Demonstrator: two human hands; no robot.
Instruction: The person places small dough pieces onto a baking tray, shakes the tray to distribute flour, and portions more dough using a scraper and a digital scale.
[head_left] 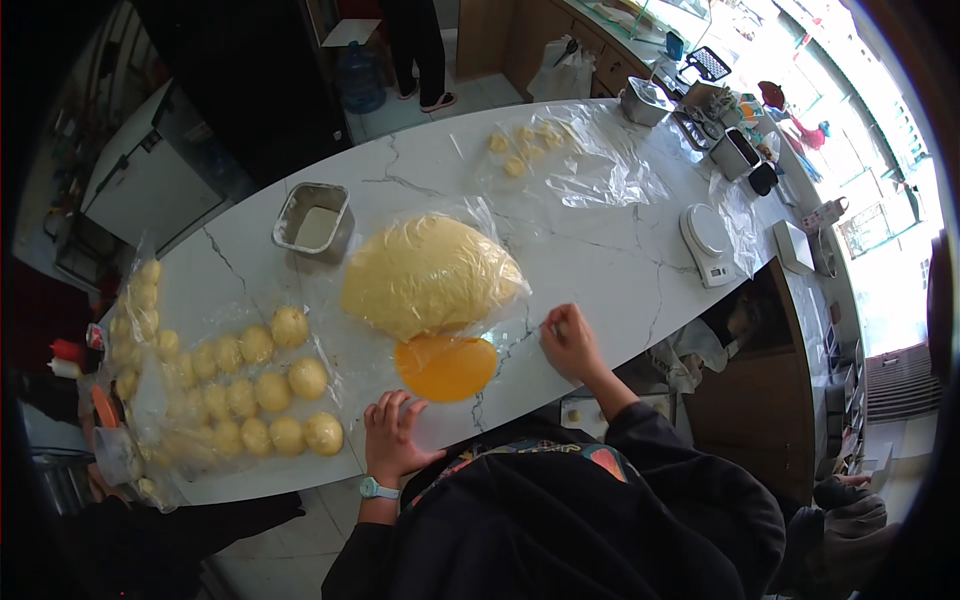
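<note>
A large mound of pale yellow dough (425, 275) lies under clear plastic film in the middle of the marble-patterned table. Against its near side is a flat, rounded orange piece (447, 368), perhaps a dough scraper. Beside that piece, at the table's near edge, my left hand (393, 437) rests with its fingers apart, holding nothing. To the right of the dough, my right hand (570, 343) is closed on the tabletop. Its curled fingers hide whatever may be inside them. Rows of round dough balls (257, 390) sit at the left, partly covered by plastic.
A metal tin (314, 222) stands behind the dough's left side. Small dough pieces (515, 150) lie by crumpled plastic film (607, 170) at the far side. On the right stands a white kitchen scale (708, 240). A person's legs (418, 45) show beyond the table.
</note>
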